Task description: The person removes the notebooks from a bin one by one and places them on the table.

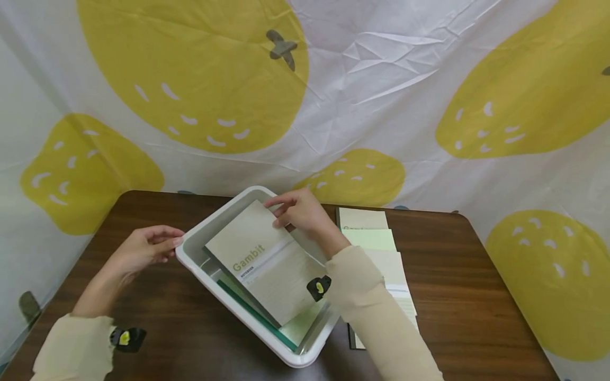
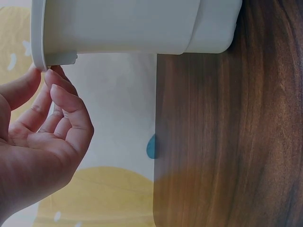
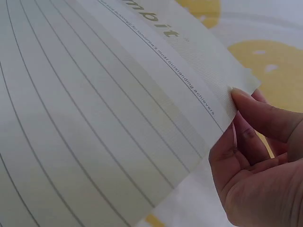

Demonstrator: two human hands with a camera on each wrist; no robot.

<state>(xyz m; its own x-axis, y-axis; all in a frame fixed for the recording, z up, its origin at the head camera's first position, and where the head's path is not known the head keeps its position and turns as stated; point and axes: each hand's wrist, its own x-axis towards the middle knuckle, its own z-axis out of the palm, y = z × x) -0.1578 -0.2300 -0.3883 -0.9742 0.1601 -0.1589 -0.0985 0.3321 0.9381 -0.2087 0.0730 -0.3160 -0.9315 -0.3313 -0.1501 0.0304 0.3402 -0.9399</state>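
A white plastic tub [image 1: 224, 203] stands at an angle on the brown table [image 1: 476, 296]. A beige notebook [image 1: 267, 259] printed "Gambit" lies tilted inside it, over other notebooks. My right hand [image 1: 278, 214] pinches its far corner, thumb on the cover and fingers under it; the right wrist view shows this pinch of the right hand [image 3: 239, 109] on the notebook [image 3: 118, 118] up close. My left hand [image 1: 178, 242] holds the tub's left rim. In the left wrist view the left hand [image 2: 45, 75] has its thumb and fingertips on either side of the lip of the tub [image 2: 123, 23].
A row of overlapping beige and pale green notebooks [image 1: 376, 238] lies on the table right of the tub. A green-edged notebook [image 1: 305, 325] shows in the tub's near end. A white cloth with yellow fruit prints [image 1: 381, 79] hangs behind the table's far edge.
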